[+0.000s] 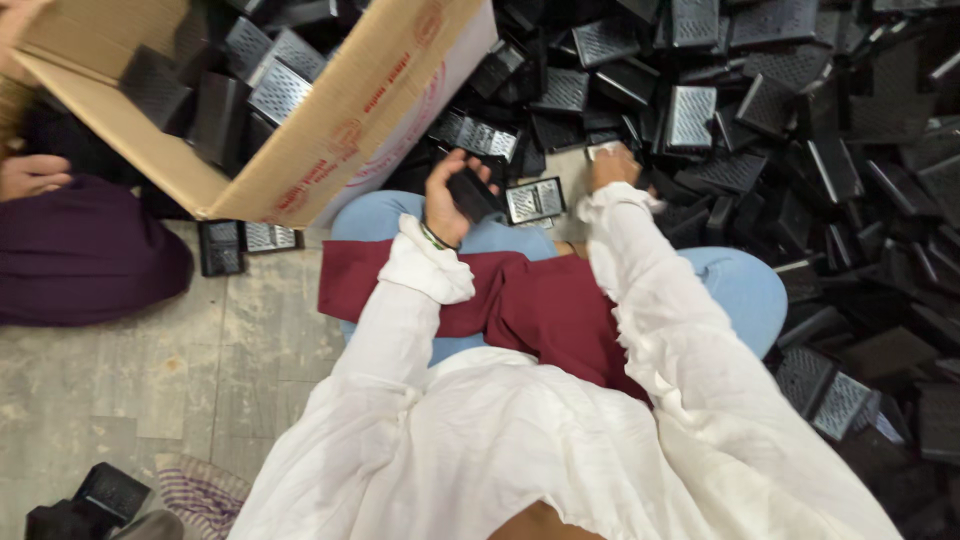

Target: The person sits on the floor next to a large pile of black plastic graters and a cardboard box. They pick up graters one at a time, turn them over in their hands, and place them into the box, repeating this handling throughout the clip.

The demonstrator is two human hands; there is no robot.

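I sit cross-legged on the floor in white sleeves, a maroon cloth across my lap. My left hand (448, 200) is closed around a small black plastic piece (473, 192), held above my knee. My right hand (612, 165) reaches forward into a big heap of black plastic frames and metal grater plates (760, 110); its fingers touch a pale piece at the heap's near edge, and whether it grips it is hidden. One framed metal grater plate (535, 200) lies between my two hands.
A tilted cardboard box (330, 140) holding more black parts and grater plates stands at the upper left. Another person's hand (32, 175) and purple clothing (85, 250) are at the left. Two parts (245, 242) lie on the worn concrete floor (150, 370).
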